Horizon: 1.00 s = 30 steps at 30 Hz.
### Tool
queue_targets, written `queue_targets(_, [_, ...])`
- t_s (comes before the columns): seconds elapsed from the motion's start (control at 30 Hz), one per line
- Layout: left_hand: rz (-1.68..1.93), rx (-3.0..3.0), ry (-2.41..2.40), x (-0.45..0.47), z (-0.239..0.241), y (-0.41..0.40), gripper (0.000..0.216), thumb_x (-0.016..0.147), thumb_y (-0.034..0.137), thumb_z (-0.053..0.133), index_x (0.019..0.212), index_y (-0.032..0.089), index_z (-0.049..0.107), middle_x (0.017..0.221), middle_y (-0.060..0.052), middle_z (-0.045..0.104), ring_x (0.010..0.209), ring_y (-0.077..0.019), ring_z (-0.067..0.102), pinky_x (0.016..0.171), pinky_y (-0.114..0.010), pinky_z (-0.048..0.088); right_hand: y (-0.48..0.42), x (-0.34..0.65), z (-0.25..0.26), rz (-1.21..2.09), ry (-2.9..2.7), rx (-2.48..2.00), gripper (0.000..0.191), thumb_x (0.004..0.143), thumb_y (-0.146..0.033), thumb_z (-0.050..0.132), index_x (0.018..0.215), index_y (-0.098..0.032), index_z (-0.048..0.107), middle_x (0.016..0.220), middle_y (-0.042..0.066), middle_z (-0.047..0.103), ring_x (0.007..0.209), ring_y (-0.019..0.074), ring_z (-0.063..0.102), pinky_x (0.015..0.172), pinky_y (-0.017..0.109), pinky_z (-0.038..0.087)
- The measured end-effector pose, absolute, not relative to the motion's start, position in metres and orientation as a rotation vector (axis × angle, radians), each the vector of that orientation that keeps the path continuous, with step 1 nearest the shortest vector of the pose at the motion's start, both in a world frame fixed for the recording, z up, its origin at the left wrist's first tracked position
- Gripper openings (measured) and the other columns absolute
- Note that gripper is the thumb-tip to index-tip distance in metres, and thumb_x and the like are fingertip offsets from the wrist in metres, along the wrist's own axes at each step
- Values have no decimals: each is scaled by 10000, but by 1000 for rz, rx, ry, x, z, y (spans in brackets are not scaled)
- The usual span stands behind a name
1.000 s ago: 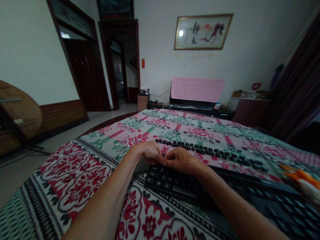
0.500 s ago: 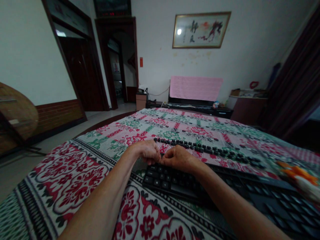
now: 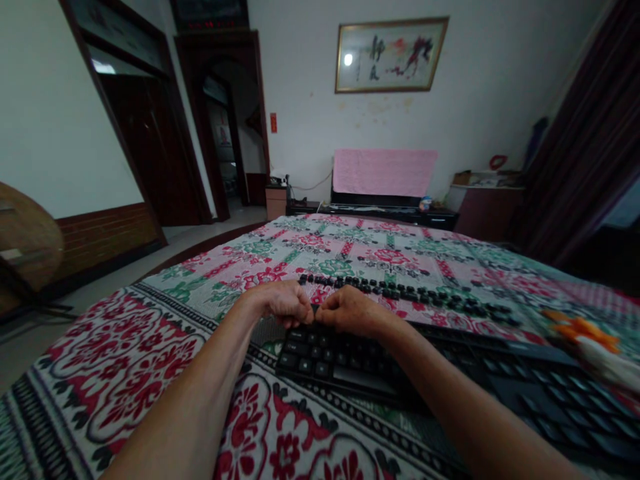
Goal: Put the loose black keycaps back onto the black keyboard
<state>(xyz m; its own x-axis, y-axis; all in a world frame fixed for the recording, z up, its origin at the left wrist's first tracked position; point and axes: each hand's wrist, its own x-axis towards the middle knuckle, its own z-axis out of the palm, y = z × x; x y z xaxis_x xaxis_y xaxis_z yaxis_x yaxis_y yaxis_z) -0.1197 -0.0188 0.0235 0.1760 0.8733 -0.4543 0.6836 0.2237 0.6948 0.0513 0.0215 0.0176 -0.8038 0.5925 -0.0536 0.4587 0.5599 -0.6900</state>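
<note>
A black keyboard (image 3: 350, 363) lies on a floral tablecloth (image 3: 150, 360) in front of me. My left hand (image 3: 283, 301) and my right hand (image 3: 350, 311) meet above the keyboard's far left corner. Both hands have their fingers curled, knuckles up, and their fingertips pinch together at a small dark piece between them that I cannot make out. A row of loose black keycaps (image 3: 410, 295) lies on the cloth just beyond the hands, stretching to the right.
An orange and white object (image 3: 583, 337) lies on the cloth at the right. Beyond the table stand a low cabinet with a pink-covered screen (image 3: 383, 172), a framed picture (image 3: 390, 55) and dark doorways (image 3: 220, 133). A round wooden tabletop (image 3: 25, 233) leans at the left.
Both hands stayed pinched together over the keyboard's corner. My view swung a little to the right, so everything slid slightly left in the picture.
</note>
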Motion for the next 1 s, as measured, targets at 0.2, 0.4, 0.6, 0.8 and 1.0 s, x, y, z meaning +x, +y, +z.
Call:
queue_targets(0.2, [285, 1489, 1594, -115, 28, -20, 119, 539, 248, 503, 580, 149, 553, 459, 54, 485, 363, -41, 393, 351, -157, 268, 23, 53, 19, 1117, -2657, -830, 281, 627, -375, 461, 583, -126, 584, 456, -42, 404, 412, 45, 316, 394, 172, 260])
queue_targets(0.4, [243, 1465, 1679, -110, 28, -17, 155, 538, 285, 511, 542, 131, 535, 453, 33, 485, 356, -50, 381, 343, -176, 261, 23, 53, 21, 994, -2724, -871, 227, 600, -333, 489, 560, -131, 584, 426, -51, 370, 401, 41, 287, 376, 177, 214])
queue_targets(0.6, [211, 1469, 1668, -109, 27, -15, 170, 544, 298, 512, 552, 129, 533, 468, 27, 494, 370, -58, 410, 341, -173, 288, 18, 47, 18, 787, -2743, -983, 209, 585, -307, 465, 510, -136, 560, 405, -48, 348, 382, 43, 285, 354, 185, 196])
queue_targets(0.8, [249, 1466, 1675, -107, 32, -17, 154, 548, 277, 509, 522, 125, 508, 468, 30, 483, 374, -55, 413, 341, -170, 306, 18, 44, 13, 596, -2742, -842, 196, 577, -305, 483, 543, -147, 595, 418, -40, 416, 410, 52, 329, 374, 186, 212])
queue_targets(1.0, [266, 1447, 1705, -106, 33, -18, 146, 555, 264, 505, 513, 124, 505, 458, 30, 479, 372, -58, 416, 338, -174, 313, 12, 43, 23, 628, -2696, -916, 187, 569, -276, 502, 609, -150, 633, 483, -21, 505, 444, 63, 375, 406, 186, 251])
